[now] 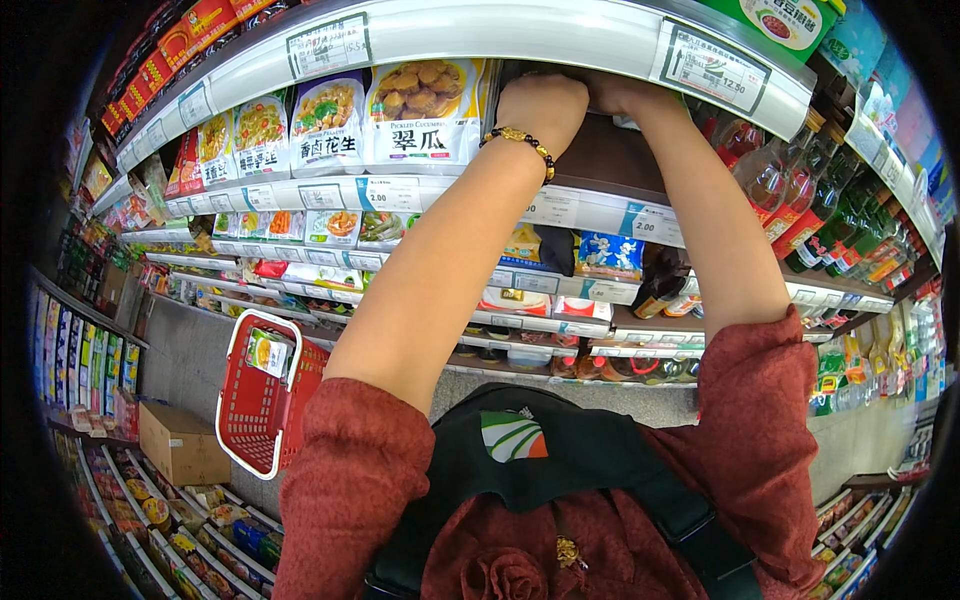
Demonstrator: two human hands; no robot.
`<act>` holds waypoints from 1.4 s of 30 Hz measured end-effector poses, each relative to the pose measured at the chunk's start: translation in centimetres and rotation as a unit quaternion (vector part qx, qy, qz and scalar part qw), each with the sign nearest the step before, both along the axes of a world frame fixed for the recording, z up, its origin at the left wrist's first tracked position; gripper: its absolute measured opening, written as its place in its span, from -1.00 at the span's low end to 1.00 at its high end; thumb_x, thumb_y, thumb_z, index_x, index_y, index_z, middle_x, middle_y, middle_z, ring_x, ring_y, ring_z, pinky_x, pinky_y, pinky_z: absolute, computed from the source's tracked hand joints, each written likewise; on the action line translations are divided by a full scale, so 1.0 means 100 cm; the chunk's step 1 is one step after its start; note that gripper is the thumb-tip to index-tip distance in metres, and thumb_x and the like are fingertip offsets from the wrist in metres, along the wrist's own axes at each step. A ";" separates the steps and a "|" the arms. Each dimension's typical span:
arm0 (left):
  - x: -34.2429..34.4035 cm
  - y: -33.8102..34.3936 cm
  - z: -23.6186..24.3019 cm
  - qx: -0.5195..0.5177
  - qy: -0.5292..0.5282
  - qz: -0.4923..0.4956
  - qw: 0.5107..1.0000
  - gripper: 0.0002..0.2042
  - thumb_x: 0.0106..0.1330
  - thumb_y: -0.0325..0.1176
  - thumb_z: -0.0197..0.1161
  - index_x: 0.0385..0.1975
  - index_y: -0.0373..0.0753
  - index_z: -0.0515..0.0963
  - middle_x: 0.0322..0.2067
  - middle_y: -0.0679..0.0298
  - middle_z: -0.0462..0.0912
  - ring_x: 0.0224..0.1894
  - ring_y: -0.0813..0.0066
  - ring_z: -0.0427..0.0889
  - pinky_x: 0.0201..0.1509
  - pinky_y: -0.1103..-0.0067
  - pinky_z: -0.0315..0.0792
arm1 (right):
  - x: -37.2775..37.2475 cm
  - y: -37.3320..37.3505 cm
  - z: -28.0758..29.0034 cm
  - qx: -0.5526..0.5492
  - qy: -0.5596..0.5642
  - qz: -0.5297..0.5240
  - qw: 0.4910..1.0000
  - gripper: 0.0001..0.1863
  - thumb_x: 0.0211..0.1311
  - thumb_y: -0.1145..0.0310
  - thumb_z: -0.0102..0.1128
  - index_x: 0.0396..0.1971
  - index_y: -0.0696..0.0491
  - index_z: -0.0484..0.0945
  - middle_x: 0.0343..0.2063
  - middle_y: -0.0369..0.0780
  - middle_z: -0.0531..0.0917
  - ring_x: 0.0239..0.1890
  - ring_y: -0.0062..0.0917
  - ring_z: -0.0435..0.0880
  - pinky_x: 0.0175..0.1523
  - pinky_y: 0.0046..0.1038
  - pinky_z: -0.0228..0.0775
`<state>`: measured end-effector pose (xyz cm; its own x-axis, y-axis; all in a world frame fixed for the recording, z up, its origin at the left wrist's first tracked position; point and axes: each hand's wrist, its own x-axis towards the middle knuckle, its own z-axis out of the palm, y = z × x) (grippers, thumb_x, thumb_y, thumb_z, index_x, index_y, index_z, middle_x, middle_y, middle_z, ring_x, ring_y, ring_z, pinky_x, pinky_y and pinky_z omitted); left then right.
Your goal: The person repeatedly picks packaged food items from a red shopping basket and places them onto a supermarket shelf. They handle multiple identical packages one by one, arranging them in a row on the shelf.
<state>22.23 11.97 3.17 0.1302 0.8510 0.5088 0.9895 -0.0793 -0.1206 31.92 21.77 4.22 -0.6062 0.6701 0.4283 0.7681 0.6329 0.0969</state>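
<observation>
Both my arms reach up into a gap on the upper shelf [625,165], beneath a white price rail. My left hand [543,105], with a beaded bracelet [530,142] at the wrist, is beside an upright pickle packet [425,115] showing brown pieces. Its fingers are hidden deeper in the gap. My right hand [630,98] is close by on the right, its fingers mostly in shadow and under the rail. A small pale patch shows below that hand, too little to name. What either hand holds, if anything, cannot be seen.
More snack packets [328,125] stand to the left on the same shelf. Glass bottles [790,190] line the right side. On the floor at left are a red shopping basket [262,405] with a packet [268,352] in it and a cardboard box [183,443]. Lower shelves hold bagged goods.
</observation>
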 end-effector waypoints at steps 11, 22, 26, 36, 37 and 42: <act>0.000 -0.143 0.002 0.100 -0.171 -0.211 0.957 -0.82 0.03 -0.48 0.07 -0.36 -0.36 0.46 -0.35 0.08 0.49 -0.30 0.20 0.48 -0.23 0.43 0.37 | 0.046 -0.108 0.018 -0.096 0.018 0.066 0.993 -0.71 0.14 0.35 -0.15 -0.19 0.18 0.40 -0.17 -0.04 0.46 -0.13 -0.19 0.42 -0.01 -0.37 0.22; -0.209 -0.336 -0.218 0.179 -0.618 0.225 0.732 -0.85 0.08 -0.45 0.11 -0.40 -0.38 0.50 -0.59 0.24 0.53 -0.56 0.60 0.46 -0.48 0.66 0.35 | -0.164 -0.263 -0.176 -0.434 0.029 0.442 0.785 -0.80 -0.02 0.36 0.09 -0.40 0.15 0.50 -0.41 -0.08 0.54 -0.38 -0.25 0.52 -0.27 -0.40 0.34; -0.303 -0.396 -0.301 0.249 -0.663 0.361 0.607 -0.88 0.07 -0.47 0.10 -0.47 -0.38 0.53 -0.68 0.32 0.52 -0.64 0.69 0.41 -0.57 0.72 0.29 | -0.282 -0.310 -0.227 -0.551 -0.027 0.383 0.741 -0.83 -0.02 0.32 0.09 -0.46 0.09 0.52 -0.55 -0.15 0.57 -0.45 -0.33 0.55 -0.32 -0.43 0.34; -0.498 -0.478 -0.473 0.254 -0.764 0.452 0.384 -0.88 0.05 -0.51 0.11 -0.42 -0.40 0.45 -0.62 0.29 0.46 -0.64 0.62 0.39 -0.58 0.70 0.30 | -0.545 -0.391 -0.419 -0.634 0.014 0.280 0.721 -0.83 -0.02 0.38 0.08 -0.51 0.19 0.50 -0.61 -0.22 0.56 -0.52 -0.58 0.53 -0.38 -0.57 0.33; -0.510 -0.475 -0.482 0.255 -0.762 0.458 0.380 -0.84 0.04 -0.52 0.12 -0.36 -0.41 0.43 -0.60 0.28 0.46 -0.63 0.63 0.39 -0.58 0.70 0.29 | -0.563 -0.396 -0.434 -0.614 0.033 0.277 0.738 -0.82 -0.02 0.38 0.08 -0.46 0.19 0.49 -0.57 -0.19 0.56 -0.47 -0.54 0.54 -0.34 -0.55 0.34; -0.550 -0.467 -0.537 0.193 -0.727 0.526 0.397 -0.67 -0.03 -0.45 0.20 -0.21 -0.40 0.41 -0.47 0.21 0.51 -0.45 0.50 0.51 -0.40 0.60 0.39 | -0.625 -0.404 -0.496 -0.563 0.015 0.226 0.795 -0.66 -0.01 0.31 0.05 -0.23 0.18 0.39 -0.31 -0.02 0.52 -0.23 -0.22 0.49 -0.11 -0.34 0.29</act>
